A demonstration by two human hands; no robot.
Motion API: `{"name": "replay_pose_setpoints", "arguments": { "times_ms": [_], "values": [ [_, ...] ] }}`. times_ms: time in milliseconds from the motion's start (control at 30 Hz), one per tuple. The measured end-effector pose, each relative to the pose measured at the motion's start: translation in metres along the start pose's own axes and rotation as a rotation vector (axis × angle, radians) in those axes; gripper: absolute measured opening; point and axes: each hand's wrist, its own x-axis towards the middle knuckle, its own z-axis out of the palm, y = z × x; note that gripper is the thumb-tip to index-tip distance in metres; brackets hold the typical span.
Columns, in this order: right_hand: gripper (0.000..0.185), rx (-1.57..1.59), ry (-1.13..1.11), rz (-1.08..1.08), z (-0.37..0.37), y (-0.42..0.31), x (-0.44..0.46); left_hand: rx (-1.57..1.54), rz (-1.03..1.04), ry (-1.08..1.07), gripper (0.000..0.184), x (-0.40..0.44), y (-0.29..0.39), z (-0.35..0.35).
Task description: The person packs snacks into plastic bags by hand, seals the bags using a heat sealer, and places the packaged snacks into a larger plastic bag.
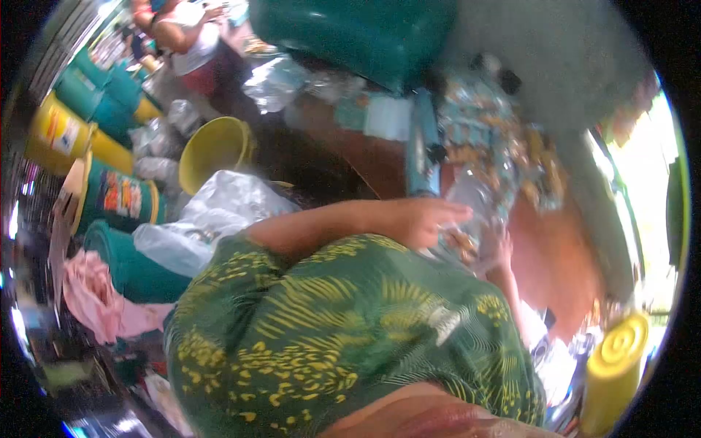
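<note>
My left hand (427,221) reaches across in front of my body. Its fingers are closed at the edge of a clear plastic bag (473,191) that has brown pieces inside. On the bag's other side, my right hand (501,252) grips it low down, fingers against the plastic. Exactly what the brown pieces are is too blurred to tell. Beyond my hands, several clear packs with brown contents (478,131) lie piled on a brown tabletop (548,248).
A yellow bucket (215,153), a white plastic bag (226,208) and a green bin (128,255) stand to the left, with pink cloth (98,296) beside them. A large green container (358,36) is ahead. Another person (193,44) is at the upper left. A yellow lidded container (617,358) stands lower right.
</note>
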Motion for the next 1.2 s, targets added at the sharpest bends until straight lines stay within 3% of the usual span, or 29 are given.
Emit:
{"name": "replay_pose_setpoints", "arguments": {
  "times_ms": [67,100,167,233,300,367,433,467,633,800,900,967,1033,1067,1133,1200],
  "values": [
    [0.057,0.040,-0.082,0.101,0.035,0.014,0.002,-0.077,-0.097,-0.039,0.070,0.012,0.007,0.003],
    [0.070,0.082,-0.235,0.147,0.022,0.015,0.001,-0.123,-0.123,-0.057,0.070,0.019,0.010,0.003],
    [0.070,0.194,-0.413,0.240,-0.025,0.011,0.006,-0.211,-0.170,-0.055,0.068,0.026,0.016,0.002],
    [0.045,0.341,-0.468,0.330,-0.073,0.008,0.022,-0.287,-0.220,-0.060,0.066,0.032,0.026,-0.002],
    [0.042,1.642,0.167,0.453,-0.065,0.056,0.014,-0.343,-0.279,-0.061,0.063,0.037,0.034,-0.007],
    [0.035,1.077,0.462,0.091,-0.133,0.037,-0.001,-0.057,-0.085,0.081,0.061,0.040,0.000,0.019],
    [0.035,1.503,0.491,-0.092,-0.187,0.000,-0.018,-0.061,-0.115,0.071,0.060,0.046,0.005,0.021],
    [0.036,1.365,0.438,-0.117,-0.186,-0.013,-0.021,-0.204,-0.247,-0.010,0.060,0.053,0.037,-0.002],
    [0.053,0.671,0.036,-0.060,-0.188,-0.052,-0.008,-0.365,-0.418,0.133,0.068,0.056,0.037,0.003],
    [0.034,0.332,0.189,-0.187,-0.191,-0.055,-0.011,-0.452,-0.311,0.141,0.070,0.054,0.021,0.018],
    [0.035,0.034,-0.025,-0.211,-0.174,-0.059,-0.006,-0.488,-0.465,0.011,0.072,0.067,0.043,0.013],
    [0.035,-0.255,-0.253,-0.423,-0.126,-0.050,0.007,-0.404,-0.362,0.003,0.074,0.073,0.044,0.022],
    [0.033,-0.240,-0.500,-0.482,-0.120,-0.062,0.021,-0.268,-0.281,-0.014,0.074,0.075,0.041,0.023],
    [0.021,-0.059,-0.276,-0.516,-0.092,-0.052,0.019,-0.197,-0.239,-0.016,0.074,0.075,0.037,0.020],
    [0.016,0.388,-0.097,-0.488,-0.151,-0.041,0.014,-0.095,-0.214,-0.001,0.073,0.069,0.029,0.012],
    [0.014,0.962,-0.072,-0.359,-0.205,-0.022,0.017,-0.073,-0.319,0.010,0.072,0.056,0.026,-0.003]
  ]
}}
